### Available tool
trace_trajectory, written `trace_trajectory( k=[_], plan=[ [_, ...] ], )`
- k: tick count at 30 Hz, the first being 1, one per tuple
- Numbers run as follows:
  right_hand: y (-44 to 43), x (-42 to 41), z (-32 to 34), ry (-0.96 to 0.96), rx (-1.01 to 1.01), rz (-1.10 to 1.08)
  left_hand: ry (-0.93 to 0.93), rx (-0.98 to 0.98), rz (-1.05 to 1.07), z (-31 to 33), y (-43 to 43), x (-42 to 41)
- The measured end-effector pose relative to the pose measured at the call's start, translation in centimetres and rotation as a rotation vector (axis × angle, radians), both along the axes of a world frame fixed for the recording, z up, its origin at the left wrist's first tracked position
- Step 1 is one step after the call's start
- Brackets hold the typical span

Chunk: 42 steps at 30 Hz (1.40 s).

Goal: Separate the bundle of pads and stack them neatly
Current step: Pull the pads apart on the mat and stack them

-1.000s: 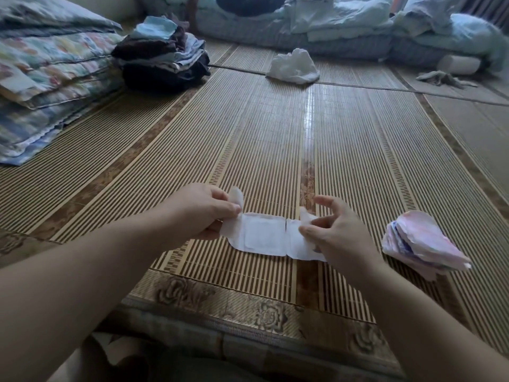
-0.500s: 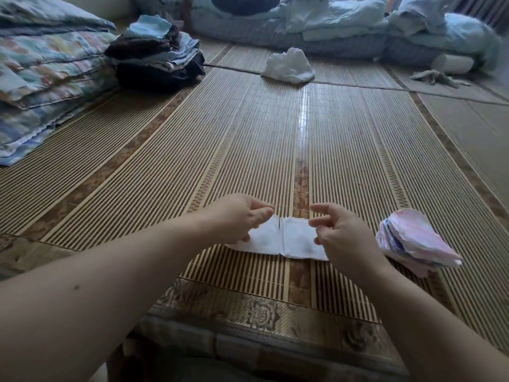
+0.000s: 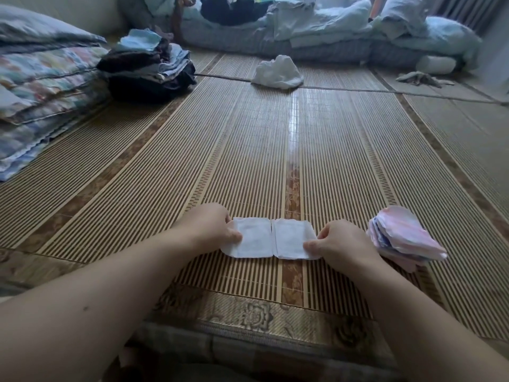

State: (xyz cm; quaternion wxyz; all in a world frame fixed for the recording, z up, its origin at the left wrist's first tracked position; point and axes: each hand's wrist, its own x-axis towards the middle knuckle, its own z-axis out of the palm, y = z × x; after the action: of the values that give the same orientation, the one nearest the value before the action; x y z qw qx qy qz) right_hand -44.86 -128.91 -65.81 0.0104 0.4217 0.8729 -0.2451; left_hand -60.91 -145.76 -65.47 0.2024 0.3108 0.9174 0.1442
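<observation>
A white pad (image 3: 271, 238), creased down its middle, lies spread flat on the bamboo mat (image 3: 248, 150) in front of me. My left hand (image 3: 212, 227) pinches its left end between thumb and fingers. At the pad's right end, my right hand (image 3: 340, 242) grips the edge the same way. A bundle of pink, white and blue pads (image 3: 403, 237) lies in a loose fan just to the right of my right hand, apart from it.
Folded quilts (image 3: 41, 86) are piled at the left. A stack of folded clothes (image 3: 150, 67) stands behind them. A crumpled white cloth (image 3: 278, 73) lies farther up the mat. Bedding (image 3: 316, 31) lines the far end. The mat's patterned border (image 3: 256, 312) runs near me.
The pad was partly folded with its ends lifted; both hands moved apart and pressed it out flat on the mat. The view has tilted slightly.
</observation>
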Motion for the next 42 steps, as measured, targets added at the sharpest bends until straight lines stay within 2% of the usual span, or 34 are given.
trace_trajectory(
  k=[2,6,9,12,16,24,29,33,37,42],
  plan=[
    [-0.1,0.1,0.0,0.089,0.008,-0.018,-0.112,0.12,0.041,0.3,0.1,0.0],
    [0.2,0.3,0.6,0.374,-0.127,-0.11,-0.54,0.44,0.178,1.6,0.2,0.7],
    [-0.6,0.4,1.5,0.63,-0.17,-0.105,-0.767,0.565,0.203,2.5,0.5,1.9],
    [-2.2,0.2,2.4,0.796,-0.144,0.004,-0.895,0.635,0.201,3.3,1.1,3.3],
    [-4.0,0.2,2.7,0.848,-0.055,0.185,-0.954,0.69,0.215,3.8,1.6,4.5],
    [-4.1,0.7,2.5,0.787,0.243,0.345,-1.039,0.742,0.272,4.0,2.0,5.4],
    [-4.1,0.8,2.6,0.777,0.312,0.453,-1.052,0.751,0.248,3.9,1.9,5.3],
    [-4.1,0.9,2.2,0.708,0.269,0.505,-1.077,0.777,0.25,4.0,1.6,5.4],
    [-4.0,1.4,1.7,0.708,0.136,0.363,-1.121,0.839,0.28,4.6,1.9,5.6],
    [-1.7,2.3,3.5,0.852,-0.036,0.092,-0.936,0.807,0.12,5.4,2.9,5.9]
  ],
)
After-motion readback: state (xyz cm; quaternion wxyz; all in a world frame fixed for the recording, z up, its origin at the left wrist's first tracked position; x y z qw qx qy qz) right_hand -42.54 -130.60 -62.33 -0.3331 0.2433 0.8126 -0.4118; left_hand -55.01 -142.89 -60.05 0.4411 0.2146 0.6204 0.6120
